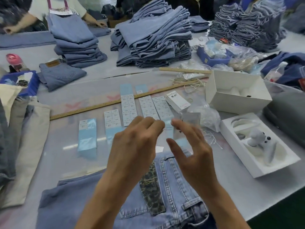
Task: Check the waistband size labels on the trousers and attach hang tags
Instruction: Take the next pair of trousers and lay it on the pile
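Both hands hover at frame centre: left hand (pixel 135 142) loosely curled, grasping nothing; right hand (pixel 189 146) spread, likewise unladen (motion-blurred). Trousers (pixel 173 195) lie at lower centre, label strips (pixel 128 109) above.

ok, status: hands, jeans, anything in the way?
Left hand, right hand open above light-blue denim jeans, holding nothing. White sticker sheets beyond. Nothing blocking.

Bare table (pixel 62 156) lies open at lower left of centre, between the beige cloth (pixel 24 146) and the rows of sticker sheets (pixel 128 109). The long ruler (pixel 115 101) crosses the middle diagonally. At right, two white boxes (pixel 237 91) and a plastic bag (pixel 206 116) crowd the surface; stacked jeans (pixel 153 38) wall off the top.
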The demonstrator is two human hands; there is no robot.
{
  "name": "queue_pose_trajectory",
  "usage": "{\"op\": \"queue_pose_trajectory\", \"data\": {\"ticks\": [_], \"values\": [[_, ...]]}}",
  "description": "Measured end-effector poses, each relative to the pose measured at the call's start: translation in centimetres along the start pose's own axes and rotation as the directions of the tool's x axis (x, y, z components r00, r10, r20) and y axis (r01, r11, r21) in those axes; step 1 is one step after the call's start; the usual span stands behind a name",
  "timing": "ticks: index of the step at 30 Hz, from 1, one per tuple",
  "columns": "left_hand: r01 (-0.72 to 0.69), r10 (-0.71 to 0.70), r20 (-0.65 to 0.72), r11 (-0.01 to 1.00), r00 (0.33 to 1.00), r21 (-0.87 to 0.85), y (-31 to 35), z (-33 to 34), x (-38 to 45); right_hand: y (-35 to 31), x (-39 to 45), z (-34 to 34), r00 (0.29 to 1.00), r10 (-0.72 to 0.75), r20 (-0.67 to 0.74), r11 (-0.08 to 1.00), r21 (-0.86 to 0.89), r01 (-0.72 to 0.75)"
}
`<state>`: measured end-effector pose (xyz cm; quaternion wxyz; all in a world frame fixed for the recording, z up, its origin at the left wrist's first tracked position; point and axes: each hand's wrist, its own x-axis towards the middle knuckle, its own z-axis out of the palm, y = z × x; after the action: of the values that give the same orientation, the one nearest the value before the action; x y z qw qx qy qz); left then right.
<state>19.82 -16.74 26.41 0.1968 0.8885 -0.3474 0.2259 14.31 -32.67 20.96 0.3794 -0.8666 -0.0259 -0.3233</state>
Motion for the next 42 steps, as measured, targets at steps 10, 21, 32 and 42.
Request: {"op": "queue_pose_trajectory", "data": {"ticks": [10,21,32,42], "values": [[-0.051,0.091,0.145,0.966,0.985,-0.255,2.8,5.2,-0.3,3.2,-2.6,-2.9,0.985,0.171,0.030,0.985,-0.021,-0.171],[0.412,-0.213,0.633,0.892,0.744,-0.184,-0.7,14.7,-3.4,8.1,-3.0,-4.6,0.818,0.576,-0.017,0.815,0.099,-0.571],[0.711,-0.353,0.617,0.357,0.703,-0.606,-2.8,14.9,-3.9,5.2,-4.7,3.2,0.827,0.498,0.261,0.804,-0.497,-0.327],[0.756,-0.324,0.685,0.218,0.653,-0.617,-3.6,13.8,-3.6,4.1,-6.1,6.4,0.855,0.517,0.036,0.813,-0.334,-0.477]]}}
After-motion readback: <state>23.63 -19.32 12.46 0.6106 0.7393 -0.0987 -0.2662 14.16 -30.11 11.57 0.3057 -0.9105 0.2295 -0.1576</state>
